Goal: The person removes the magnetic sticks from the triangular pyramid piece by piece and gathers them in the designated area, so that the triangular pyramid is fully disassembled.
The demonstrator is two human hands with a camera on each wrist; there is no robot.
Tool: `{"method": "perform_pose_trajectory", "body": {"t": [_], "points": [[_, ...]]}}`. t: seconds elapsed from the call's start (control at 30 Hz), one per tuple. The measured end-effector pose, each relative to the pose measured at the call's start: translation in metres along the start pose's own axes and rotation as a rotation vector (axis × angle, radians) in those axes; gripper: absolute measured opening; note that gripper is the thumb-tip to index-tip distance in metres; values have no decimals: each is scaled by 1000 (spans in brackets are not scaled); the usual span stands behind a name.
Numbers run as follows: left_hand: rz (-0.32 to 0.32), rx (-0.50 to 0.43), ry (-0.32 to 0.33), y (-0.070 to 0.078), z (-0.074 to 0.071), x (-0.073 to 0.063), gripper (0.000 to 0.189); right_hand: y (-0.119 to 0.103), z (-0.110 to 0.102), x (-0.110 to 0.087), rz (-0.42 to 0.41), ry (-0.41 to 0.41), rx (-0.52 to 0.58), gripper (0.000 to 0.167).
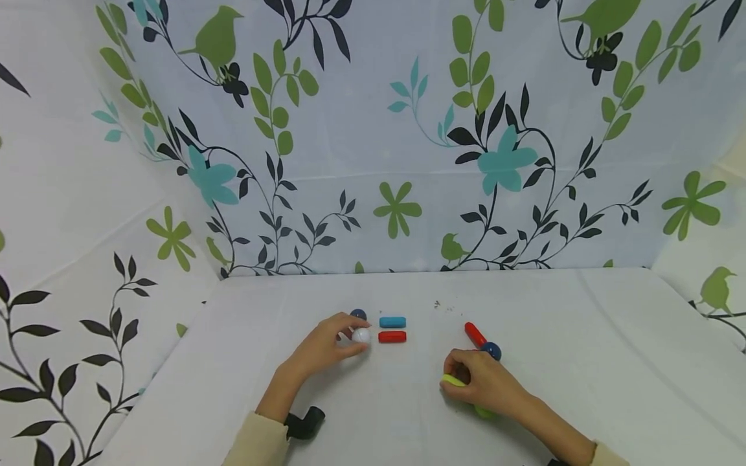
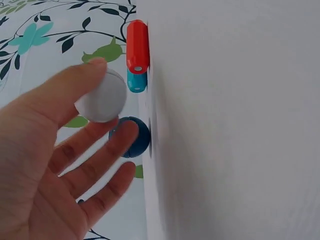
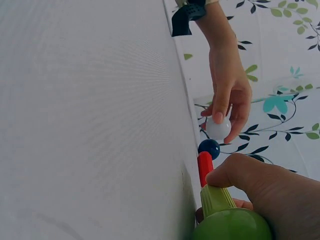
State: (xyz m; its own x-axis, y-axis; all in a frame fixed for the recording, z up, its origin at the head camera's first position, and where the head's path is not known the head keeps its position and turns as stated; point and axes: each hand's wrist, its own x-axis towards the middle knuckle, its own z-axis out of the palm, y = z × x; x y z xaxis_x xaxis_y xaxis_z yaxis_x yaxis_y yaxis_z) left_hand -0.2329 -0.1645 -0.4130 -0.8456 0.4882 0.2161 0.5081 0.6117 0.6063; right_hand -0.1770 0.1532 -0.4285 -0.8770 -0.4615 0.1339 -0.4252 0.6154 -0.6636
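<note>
My left hand (image 1: 326, 343) pinches a white ball (image 2: 103, 97) between thumb and forefinger, its other fingers spread apart. Just behind those fingers lies a dark blue ball (image 1: 358, 314). To the right of the white ball are a blue stick (image 1: 393, 321) and a red stick (image 1: 392, 336), lying parallel. My right hand (image 1: 480, 382) pinches a yellow-green ridged stick (image 3: 216, 198). A green ball (image 3: 232, 225) sits right at that stick's near end, partly hidden under the hand in the head view. Beyond the right knuckles are another dark blue ball (image 1: 491, 351) and another red stick (image 1: 474, 334).
The pieces lie on a white-covered table (image 1: 373, 414). A patterned cloth (image 1: 350, 142) with leaves and birds hangs behind it and at the sides. A black strap piece (image 1: 305, 422) hangs at the left wrist. Small dark marks (image 1: 437, 304) show on the tabletop.
</note>
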Motion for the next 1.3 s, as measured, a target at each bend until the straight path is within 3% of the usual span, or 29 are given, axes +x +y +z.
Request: {"method": "perform_pose_trajectory", "body": {"t": [0.27,0.53,0.87,1.07,1.3], "points": [[-67,101,28,-4,4,1,33,0,-1,1,-20,23,-5,16],[-71,154,12,-7,10,1,32,0,-4,-3,-136,66,46,12],[-55,171,41,-5,10,1,35,-2,-14,-3,-151,55,18,8],[-22,203,93,-3,10,2,33,-6,-24,-4,-147,46,3,7],[27,249,146,4,9,4,31,-11,-45,-9,-83,-11,-67,10]]}}
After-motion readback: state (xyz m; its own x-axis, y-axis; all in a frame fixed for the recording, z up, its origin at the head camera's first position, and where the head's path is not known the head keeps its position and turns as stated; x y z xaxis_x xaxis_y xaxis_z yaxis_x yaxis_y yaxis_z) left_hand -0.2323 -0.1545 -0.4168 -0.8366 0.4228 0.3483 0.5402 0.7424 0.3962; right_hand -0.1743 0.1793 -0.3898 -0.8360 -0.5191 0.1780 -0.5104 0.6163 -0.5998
